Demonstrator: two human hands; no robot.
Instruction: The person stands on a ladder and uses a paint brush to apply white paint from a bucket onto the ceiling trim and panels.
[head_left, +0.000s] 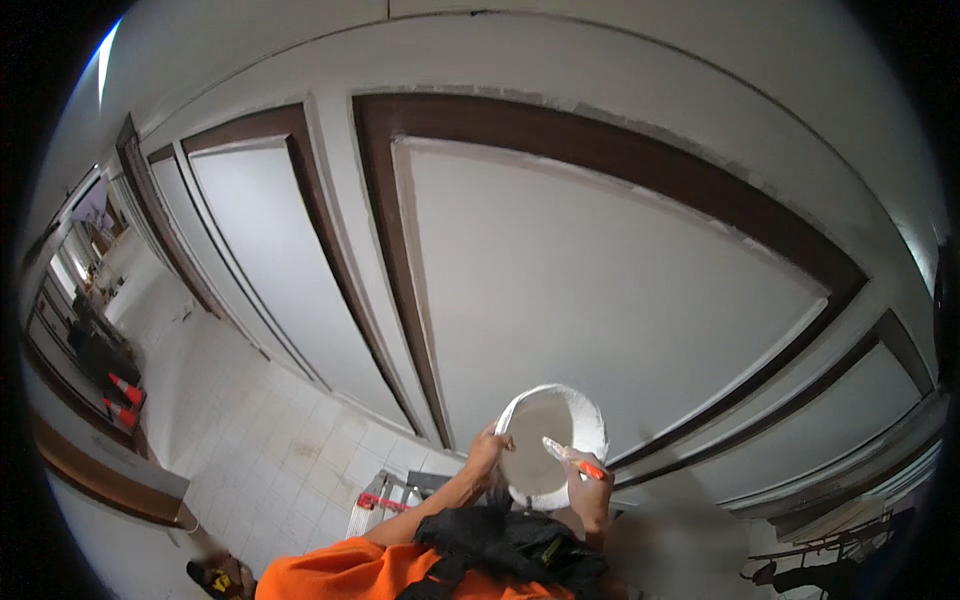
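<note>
In front of my body is a round white bucket (592, 424), its mouth turned up toward me and its inside pale. My left hand (484, 452) grips the bucket's rim on the left side, the thumb hooked over the edge. A paintbrush (588, 469) with an orange and white handle is held in my right hand (590, 492). The brush's whitened end lies over the bucket's mouth, pointing up and left. How much paint is inside the bucket cannot be made out. Ahead stands a white wall panel (580, 270) framed by dark brown trim (600, 135).
Beside my left forearm is a metal ladder (372, 508) with red parts. White floor tiles (270, 430) run down a corridor at left, where orange traffic cones (124, 388) stand by the opposite wall. Another person (228, 578) is at the lower left edge. Dark bars (830, 545) show at lower right.
</note>
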